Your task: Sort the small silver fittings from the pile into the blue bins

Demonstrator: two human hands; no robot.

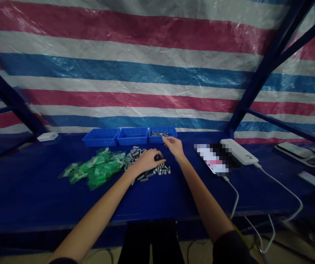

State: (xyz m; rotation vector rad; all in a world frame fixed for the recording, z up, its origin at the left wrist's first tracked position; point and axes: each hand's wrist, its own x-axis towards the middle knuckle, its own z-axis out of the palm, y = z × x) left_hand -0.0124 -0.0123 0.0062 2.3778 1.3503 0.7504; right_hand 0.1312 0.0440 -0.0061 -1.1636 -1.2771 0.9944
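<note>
My left hand [149, 160] hovers low over the small metal parts on the table. Its fingers are curved, with a gap between thumb and forefinger and nothing visible in it. Beneath and behind it lie short metal cylinders [136, 151], partly hidden. Several screw-like metal pieces [165, 170] lie just right of this hand. My right hand [174, 145] is in front of the right blue bin [173, 134], fingertips pinched together near its front wall. Whatever they may hold is too small to name. Inside that bin sit small shiny metal pieces [159, 134].
Green plastic packets [102, 168] are heaped on the left. Two more blue bins [101, 143] [132, 141] stand along the back. To the right lie a pixelated phone-like device [214, 159], a white power bank [240, 152] and cables. A scale [297, 152] is farther right.
</note>
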